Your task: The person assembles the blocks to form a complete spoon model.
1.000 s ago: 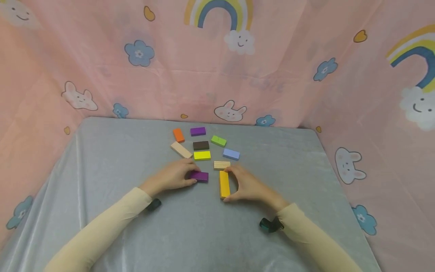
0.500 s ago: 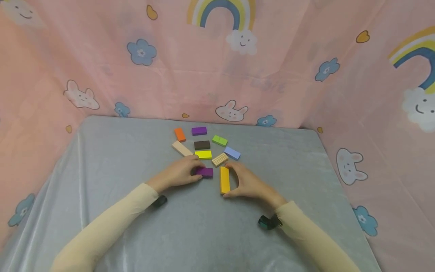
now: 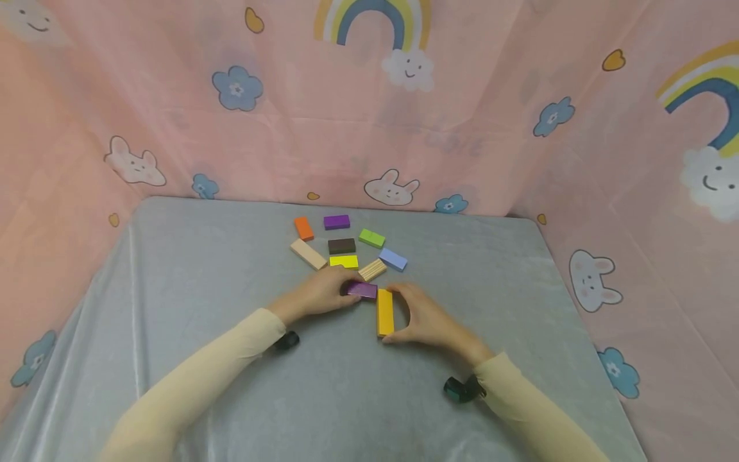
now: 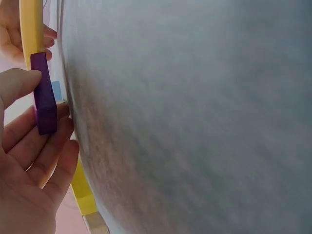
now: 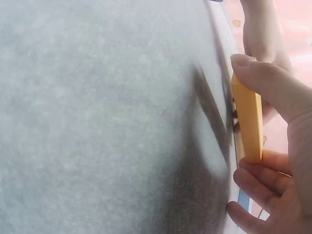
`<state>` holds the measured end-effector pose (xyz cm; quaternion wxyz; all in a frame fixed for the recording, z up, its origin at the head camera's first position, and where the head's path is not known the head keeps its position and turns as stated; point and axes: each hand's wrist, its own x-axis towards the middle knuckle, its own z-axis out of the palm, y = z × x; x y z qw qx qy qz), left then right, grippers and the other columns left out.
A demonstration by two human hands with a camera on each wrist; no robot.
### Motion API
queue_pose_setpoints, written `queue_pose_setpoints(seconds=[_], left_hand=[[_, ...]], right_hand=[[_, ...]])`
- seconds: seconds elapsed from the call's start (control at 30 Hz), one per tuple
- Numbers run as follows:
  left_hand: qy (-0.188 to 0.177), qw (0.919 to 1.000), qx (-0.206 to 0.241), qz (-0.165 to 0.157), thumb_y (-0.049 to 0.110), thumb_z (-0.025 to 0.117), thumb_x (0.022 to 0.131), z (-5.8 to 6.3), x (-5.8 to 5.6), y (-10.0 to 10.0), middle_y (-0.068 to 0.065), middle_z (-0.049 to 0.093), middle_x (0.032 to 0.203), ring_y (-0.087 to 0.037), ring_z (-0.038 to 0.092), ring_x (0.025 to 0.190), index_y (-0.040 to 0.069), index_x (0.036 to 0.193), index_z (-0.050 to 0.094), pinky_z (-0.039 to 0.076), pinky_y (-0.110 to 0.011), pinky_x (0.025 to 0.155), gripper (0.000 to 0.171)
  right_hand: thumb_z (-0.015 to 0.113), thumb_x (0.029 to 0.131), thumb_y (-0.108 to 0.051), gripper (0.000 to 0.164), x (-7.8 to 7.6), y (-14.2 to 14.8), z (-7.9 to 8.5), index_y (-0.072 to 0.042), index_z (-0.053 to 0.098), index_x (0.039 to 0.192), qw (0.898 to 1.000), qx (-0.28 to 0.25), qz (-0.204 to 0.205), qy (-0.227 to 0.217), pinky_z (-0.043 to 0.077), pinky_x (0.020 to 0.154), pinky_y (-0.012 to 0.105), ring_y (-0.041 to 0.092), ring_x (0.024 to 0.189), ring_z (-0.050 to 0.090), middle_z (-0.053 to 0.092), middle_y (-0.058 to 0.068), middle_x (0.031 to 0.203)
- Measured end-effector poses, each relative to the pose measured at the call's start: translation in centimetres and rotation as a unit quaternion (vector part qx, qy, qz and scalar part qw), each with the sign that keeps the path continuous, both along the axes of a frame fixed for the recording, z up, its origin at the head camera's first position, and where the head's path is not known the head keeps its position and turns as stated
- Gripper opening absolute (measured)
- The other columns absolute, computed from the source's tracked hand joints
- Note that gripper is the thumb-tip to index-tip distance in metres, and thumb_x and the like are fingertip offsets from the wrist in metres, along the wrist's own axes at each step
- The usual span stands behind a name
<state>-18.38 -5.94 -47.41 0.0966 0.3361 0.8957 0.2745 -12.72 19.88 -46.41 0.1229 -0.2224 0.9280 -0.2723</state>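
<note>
In the head view my left hand (image 3: pixel 320 292) pinches a purple block (image 3: pixel 362 290) between thumb and fingers. Its right end meets the upper part of an amber-yellow block (image 3: pixel 385 313). My right hand (image 3: pixel 427 316) grips that amber block by its two ends, thumb near and fingers far. The left wrist view has the purple block (image 4: pixel 45 97) with its far end against the amber block (image 4: pixel 32 29). From the right wrist, the amber block (image 5: pixel 248 119) appears held off the cloth, a shadow beside it. A ribbed wooden block (image 3: pixel 372 269) lies just beyond the hands.
Beyond the hands, on the grey cloth (image 3: pixel 346 398), lie loose blocks: yellow (image 3: pixel 343 261), dark brown (image 3: pixel 342 246), plain wood (image 3: pixel 308 254), orange (image 3: pixel 303 228), another purple (image 3: pixel 337 222), green (image 3: pixel 372 238) and light blue (image 3: pixel 393 260). A pink printed curtain (image 3: pixel 288 154) encloses the table's back and sides.
My left hand has carried the purple block rightward until it meets the amber block, which stays nearly in place. The ribbed block has turned from level to slanted and shifted slightly away.
</note>
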Motion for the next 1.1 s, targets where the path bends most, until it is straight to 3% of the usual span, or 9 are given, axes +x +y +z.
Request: queue_pose_setpoints(seconds=[0.37, 0.67, 1.1], left_hand=[[-0.001, 0.9989, 0.005, 0.047, 0.032, 0.068, 0.094, -0.2, -1.0, 1.3, -0.001, 0.07, 0.114, -0.016, 0.059, 0.1, 0.015, 0.125, 0.065, 0.052, -0.035, 0.093, 0.035], [0.029, 0.9985, -0.011, 0.044, 0.032, 0.07, 0.092, -0.1, -1.8, 1.8, -0.001, 0.067, 0.109, -0.014, 0.059, 0.096, 0.014, 0.116, 0.069, 0.053, -0.033, 0.092, 0.03], [0.032, 0.9984, -0.02, 0.043, 0.034, 0.069, 0.093, 0.1, -1.6, 1.8, -0.002, 0.067, 0.109, -0.014, 0.06, 0.096, 0.013, 0.117, 0.07, 0.054, -0.033, 0.091, 0.032]], right_hand=[[0.088, 0.064, -0.056, 0.101, 0.3, -0.3, -0.1, -0.011, 0.044, 0.143, 1.0, -0.002, -0.011, 0.007, 0.042, 0.113, 0.049, 0.025, 0.131, 0.05, 0.051, 0.007, 0.144], [0.087, 0.064, -0.057, 0.099, 0.3, -1.5, -0.9, -0.01, 0.046, 0.141, 0.999, 0.002, 0.007, 0.033, 0.042, 0.113, 0.048, 0.025, 0.132, 0.049, 0.053, 0.007, 0.142], [0.087, 0.063, -0.058, 0.099, 0.6, -2.2, -1.4, -0.011, 0.048, 0.141, 0.999, 0.029, 0.004, 0.043, 0.04, 0.113, 0.05, 0.026, 0.131, 0.048, 0.054, 0.007, 0.141]])
